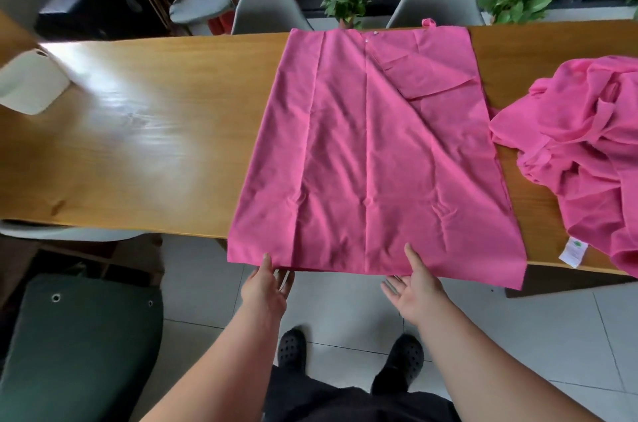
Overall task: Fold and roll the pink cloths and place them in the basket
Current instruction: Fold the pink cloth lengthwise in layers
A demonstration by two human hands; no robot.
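Across the wooden table (138, 145), the flat pink cloth (373, 152) lay with its long axis running from my edge to the far edge, its near hem overhanging. I saw the left hand (267, 287) and right hand (416, 287) each pinching that hem, thumb on top, fingers beneath. A crumpled pink heap (587, 145) sat at the right. The white basket (31, 83), far left, was too blurred to show its contents.

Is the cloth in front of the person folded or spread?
Spread: the cloth lies flat across the table, unrolled, one far corner turned over.
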